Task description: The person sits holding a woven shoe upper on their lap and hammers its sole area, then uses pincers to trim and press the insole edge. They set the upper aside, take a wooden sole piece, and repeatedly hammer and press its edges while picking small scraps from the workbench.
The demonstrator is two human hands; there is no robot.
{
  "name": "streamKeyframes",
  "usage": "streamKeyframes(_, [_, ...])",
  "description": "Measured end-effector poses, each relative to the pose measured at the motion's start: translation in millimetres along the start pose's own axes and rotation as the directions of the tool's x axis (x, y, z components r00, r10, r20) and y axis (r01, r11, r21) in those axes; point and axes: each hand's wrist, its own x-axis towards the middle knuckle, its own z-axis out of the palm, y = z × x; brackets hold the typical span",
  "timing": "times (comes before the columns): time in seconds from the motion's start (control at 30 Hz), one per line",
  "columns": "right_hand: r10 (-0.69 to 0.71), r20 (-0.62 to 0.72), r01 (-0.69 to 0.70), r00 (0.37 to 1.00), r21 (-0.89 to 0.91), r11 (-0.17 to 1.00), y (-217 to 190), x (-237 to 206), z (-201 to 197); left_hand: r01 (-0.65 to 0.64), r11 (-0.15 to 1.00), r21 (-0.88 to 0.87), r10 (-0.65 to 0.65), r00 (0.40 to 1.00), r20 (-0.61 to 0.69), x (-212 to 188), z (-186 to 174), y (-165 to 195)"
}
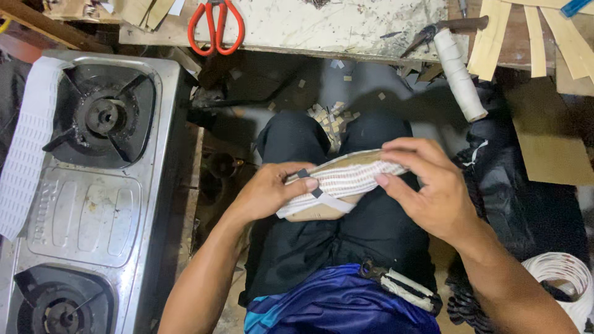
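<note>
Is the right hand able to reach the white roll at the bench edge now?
Probably yes. The right hand rests on the padded piece on the lap, and the white roll hangs just above it with nothing between.

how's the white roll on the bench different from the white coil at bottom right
The long white thread roll is a tight, slim cylinder; the white cord coil is a loose, wide ring with an open middle. The roll lies slanting off the wooden bench edge; the coil sits low beside the person's right arm, partly cut off. Both are white wound material.
</note>
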Motion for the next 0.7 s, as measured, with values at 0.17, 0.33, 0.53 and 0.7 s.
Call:
streamKeyframes(0.17, [-0.12, 0.108, 0.135, 0.987, -0.145, 0.98, 18, -1, 23, -0.215, 0.728, 0.651, 0.345, 0.935, -0.077, -2, -4, 33])
streamKeyframes(0.33, [-0.097, 0.017, 0.099, 0.995, -0.172, 0.98, 45, 3, 49, -0.292, 0.624, 0.725, 0.484, 0.873, -0.065, 6, 0, 20])
streamKeyframes(0.53, [0.044, 0.054, -0.036, 0.998, -0.148, 0.988, 69, 18, 60, -0.355, 0.562, 0.747, 0.599, 0.798, -0.071, 13, 0, -3])
streamKeyframes(0.7, [0.318, 0.15, -0.305, 0.936, -0.102, 0.947, 58, 21, 59, -0.362, 0.531, 0.766, 0.613, 0.788, -0.052, -4, -5, 3])
